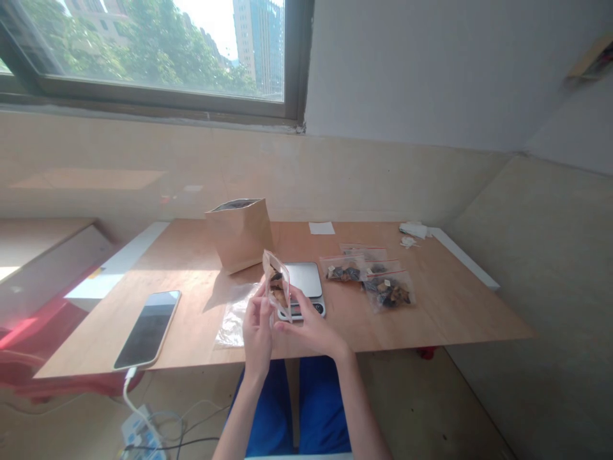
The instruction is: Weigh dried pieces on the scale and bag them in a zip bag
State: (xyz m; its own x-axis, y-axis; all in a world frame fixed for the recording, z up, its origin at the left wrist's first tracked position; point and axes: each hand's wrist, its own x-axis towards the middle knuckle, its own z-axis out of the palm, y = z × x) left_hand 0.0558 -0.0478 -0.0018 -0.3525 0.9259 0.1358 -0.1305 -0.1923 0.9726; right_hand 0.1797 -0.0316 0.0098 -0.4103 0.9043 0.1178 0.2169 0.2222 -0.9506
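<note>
The clear zip bag (276, 287) of dark dried pieces stands upright between your hands, with your left hand (257, 332) gripping its lower left side and your right hand (311, 322) pinching its right edge in the fingertips. It sits just in front of the digital kitchen scale (306, 281), overlapping it in view, while a loose clear plastic bag (234, 316) lies by your left hand. Across the wooden tabletop (431, 319), three filled zip bags (387, 291) lie to your right, a brown paper bag (239, 235) stands beyond your hands, and a smartphone (148, 329) lies to your left.
</note>
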